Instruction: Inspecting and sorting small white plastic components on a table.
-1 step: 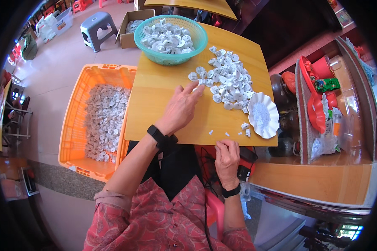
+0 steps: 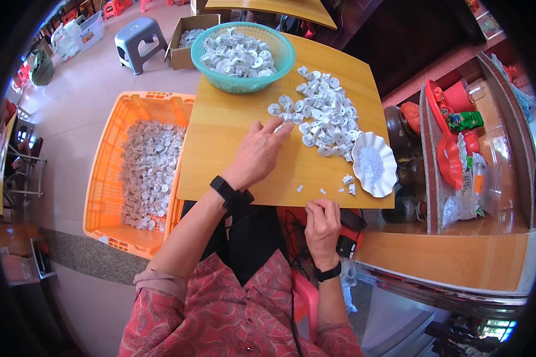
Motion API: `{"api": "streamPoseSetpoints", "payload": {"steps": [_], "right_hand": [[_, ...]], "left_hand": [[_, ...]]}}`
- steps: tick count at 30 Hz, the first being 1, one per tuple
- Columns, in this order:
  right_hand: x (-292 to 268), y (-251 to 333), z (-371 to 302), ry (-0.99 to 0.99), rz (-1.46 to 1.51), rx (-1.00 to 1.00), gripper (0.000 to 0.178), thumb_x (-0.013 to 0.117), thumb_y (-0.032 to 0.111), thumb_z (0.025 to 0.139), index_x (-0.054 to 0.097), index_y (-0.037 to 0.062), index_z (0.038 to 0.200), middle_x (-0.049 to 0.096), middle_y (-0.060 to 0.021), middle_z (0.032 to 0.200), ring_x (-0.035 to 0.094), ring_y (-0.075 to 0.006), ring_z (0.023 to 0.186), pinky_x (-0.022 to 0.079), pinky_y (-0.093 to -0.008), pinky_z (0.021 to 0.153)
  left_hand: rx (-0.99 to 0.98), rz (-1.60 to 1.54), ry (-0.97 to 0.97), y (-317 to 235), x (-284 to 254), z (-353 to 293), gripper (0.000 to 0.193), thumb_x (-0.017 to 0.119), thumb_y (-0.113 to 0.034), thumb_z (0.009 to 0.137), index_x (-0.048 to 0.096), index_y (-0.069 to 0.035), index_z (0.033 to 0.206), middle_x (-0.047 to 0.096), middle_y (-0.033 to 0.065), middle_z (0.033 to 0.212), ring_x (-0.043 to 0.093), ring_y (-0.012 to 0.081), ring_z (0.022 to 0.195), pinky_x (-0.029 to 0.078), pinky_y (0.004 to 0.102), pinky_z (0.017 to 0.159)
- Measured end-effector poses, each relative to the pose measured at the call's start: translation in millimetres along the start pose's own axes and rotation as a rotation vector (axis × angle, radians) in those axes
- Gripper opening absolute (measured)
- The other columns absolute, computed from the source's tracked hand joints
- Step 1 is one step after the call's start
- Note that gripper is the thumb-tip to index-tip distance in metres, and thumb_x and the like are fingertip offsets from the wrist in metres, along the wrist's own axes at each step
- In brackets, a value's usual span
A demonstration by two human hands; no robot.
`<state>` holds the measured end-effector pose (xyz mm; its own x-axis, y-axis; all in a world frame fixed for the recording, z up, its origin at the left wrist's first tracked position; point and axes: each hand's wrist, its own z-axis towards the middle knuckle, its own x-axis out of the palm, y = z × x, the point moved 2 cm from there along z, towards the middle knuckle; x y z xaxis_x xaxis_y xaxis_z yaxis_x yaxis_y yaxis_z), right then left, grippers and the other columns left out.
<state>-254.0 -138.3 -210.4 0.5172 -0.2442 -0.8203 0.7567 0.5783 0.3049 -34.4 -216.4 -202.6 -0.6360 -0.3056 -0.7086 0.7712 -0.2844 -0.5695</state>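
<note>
My left hand (image 2: 257,153) reaches over the wooden table, its fingers stretched toward the near left edge of a pile of small white plastic fittings (image 2: 333,113) with round discs. A white fitting shows by its fingertips; I see no firm grip on it. My right hand (image 2: 323,229) rests at the table's front edge, fingers curled, and whatever they hold is hidden. Just beyond it lie a few tiny white pieces (image 2: 323,191) and a couple of loose fittings (image 2: 349,184). A white scalloped dish (image 2: 387,156) of tiny pale pieces stands right of the pile.
A green plastic basket (image 2: 289,55) heaped with fittings stands at the table's far left. Left of the table (image 2: 220,154), an orange crate (image 2: 95,196) holds many more. A grey stool (image 2: 140,35) and a cardboard box (image 2: 178,56) are beyond. A cabinet shelf with red containers (image 2: 449,160) is at right.
</note>
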Motion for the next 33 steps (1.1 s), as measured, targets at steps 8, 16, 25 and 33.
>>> {"api": "streamPoseSetpoints", "payload": {"steps": [8,16,25,33], "right_hand": [[0,11,-3,0.027,-0.029,0.042,0.014,0.062,-0.004,0.082,0.062,0.0009,0.095,0.054,-0.0144,0.089,0.056,-0.0355,0.086,0.047,-0.0445,0.076],[-5,17,3,0.006,-0.012,0.106,0.013,0.061,-0.002,0.086,0.063,0.0000,0.099,0.054,-0.0156,0.090,0.057,-0.0355,0.087,0.047,-0.0442,0.077],[-17,46,12,0.010,0.731,0.518,0.008,0.064,0.000,0.092,0.063,-0.0011,0.099,0.064,-0.0070,0.089,0.062,-0.0127,0.080,0.050,-0.0273,0.070],[-18,66,25,-0.065,0.845,0.356,0.008,0.065,-0.001,0.092,0.064,-0.0027,0.099,0.064,-0.0041,0.096,0.060,-0.0079,0.082,0.050,-0.0224,0.073]], "left_hand": [[0.011,0.010,0.113,5,5,-3,0.022,0.067,-0.004,0.079,0.067,-0.002,0.101,0.059,0.0134,0.095,0.056,0.0338,0.093,0.048,0.0422,0.082],[-0.114,-0.412,0.062,-7,-9,-40,0.023,0.067,-0.005,0.085,0.067,-0.002,0.108,0.059,0.0084,0.092,0.060,0.0230,0.086,0.051,0.0356,0.077],[-0.543,-2.108,0.201,-22,12,-106,0.027,0.061,-0.012,0.098,0.059,-0.001,0.122,0.065,0.0067,0.110,0.065,0.0146,0.097,0.057,0.0267,0.082],[-0.576,-2.117,0.164,-30,11,-121,0.029,0.062,-0.013,0.097,0.060,-0.003,0.124,0.063,0.0103,0.118,0.061,0.0159,0.103,0.054,0.0283,0.085]]}}
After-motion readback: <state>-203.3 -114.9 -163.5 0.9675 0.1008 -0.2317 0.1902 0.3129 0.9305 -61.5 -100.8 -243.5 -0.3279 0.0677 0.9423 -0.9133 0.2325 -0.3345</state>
